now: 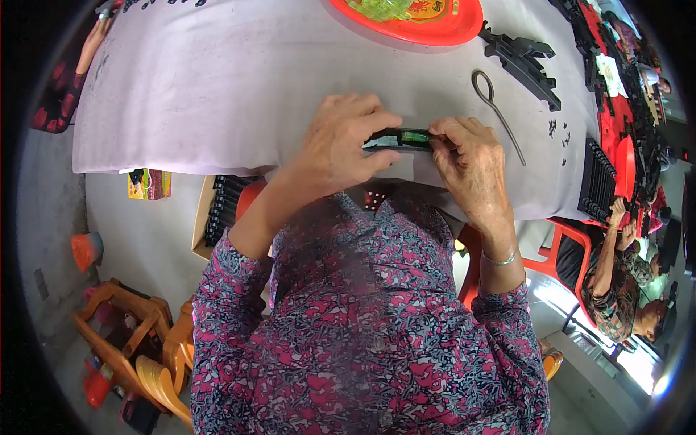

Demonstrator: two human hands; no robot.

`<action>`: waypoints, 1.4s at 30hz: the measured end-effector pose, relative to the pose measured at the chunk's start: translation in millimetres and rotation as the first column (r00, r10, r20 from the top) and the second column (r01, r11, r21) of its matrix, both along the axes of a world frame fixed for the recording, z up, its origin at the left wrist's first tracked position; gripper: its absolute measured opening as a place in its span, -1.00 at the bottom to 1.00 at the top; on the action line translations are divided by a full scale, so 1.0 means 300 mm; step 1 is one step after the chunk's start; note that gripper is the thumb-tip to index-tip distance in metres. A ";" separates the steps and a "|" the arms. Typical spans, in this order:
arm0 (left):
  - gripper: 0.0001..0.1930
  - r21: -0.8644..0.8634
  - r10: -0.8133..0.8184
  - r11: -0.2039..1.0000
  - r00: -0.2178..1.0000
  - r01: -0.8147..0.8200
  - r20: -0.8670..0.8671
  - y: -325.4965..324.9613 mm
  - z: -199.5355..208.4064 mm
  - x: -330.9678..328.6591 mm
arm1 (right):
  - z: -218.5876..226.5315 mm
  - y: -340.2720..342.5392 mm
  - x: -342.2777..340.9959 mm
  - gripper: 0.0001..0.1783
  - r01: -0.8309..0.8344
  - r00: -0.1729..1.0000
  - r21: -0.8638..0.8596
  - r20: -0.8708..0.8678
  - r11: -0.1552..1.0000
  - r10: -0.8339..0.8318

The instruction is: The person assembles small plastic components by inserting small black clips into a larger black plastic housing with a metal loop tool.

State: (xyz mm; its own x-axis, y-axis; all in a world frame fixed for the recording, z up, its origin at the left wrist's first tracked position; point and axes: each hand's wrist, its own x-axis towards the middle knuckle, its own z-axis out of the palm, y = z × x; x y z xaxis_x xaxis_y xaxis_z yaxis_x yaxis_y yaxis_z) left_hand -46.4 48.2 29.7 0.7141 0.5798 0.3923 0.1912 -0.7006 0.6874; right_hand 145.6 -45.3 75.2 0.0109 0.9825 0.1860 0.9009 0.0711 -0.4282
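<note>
Near the table's front edge, I hold a short black spirit level [415,138] with a green vial in it, lying crosswise between both hands. My left hand [341,138] is closed round its left end, with thumb and fingers on opposite long sides. At the other end, my right hand [473,163] pinches the level beside the green vial; its fingertips partly hide that end. To the right of it lies a metal rod with a looped end [499,110]. Beyond the rod is a small stack of black level bodies [523,64].
A red plate [406,34] with green pieces stands at the far side. Small black bits [560,138] and a row of black bars [597,177] lie at the right. Another person [616,283] sits there; someone's arm [90,47] shows far left. A red chair [554,257] stands nearby.
</note>
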 end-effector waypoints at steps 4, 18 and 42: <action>-0.65 -0.084 -0.024 0.996 0.999 0.022 -0.023 0.010 0.014 0.002 | -0.001 0.000 0.008 -0.82 0.011 0.999 -0.001 -0.053 1.000 -0.011; -0.78 -0.262 -0.179 0.953 0.981 0.153 -0.079 0.069 0.023 0.070 | -0.003 0.010 -0.028 -0.83 0.045 0.999 0.072 0.005 0.996 -0.046; -0.82 -0.179 -0.128 0.979 0.974 0.094 -0.186 0.062 0.016 0.085 | -0.076 -0.038 -0.017 -0.67 0.181 0.881 0.157 -0.465 0.971 -0.089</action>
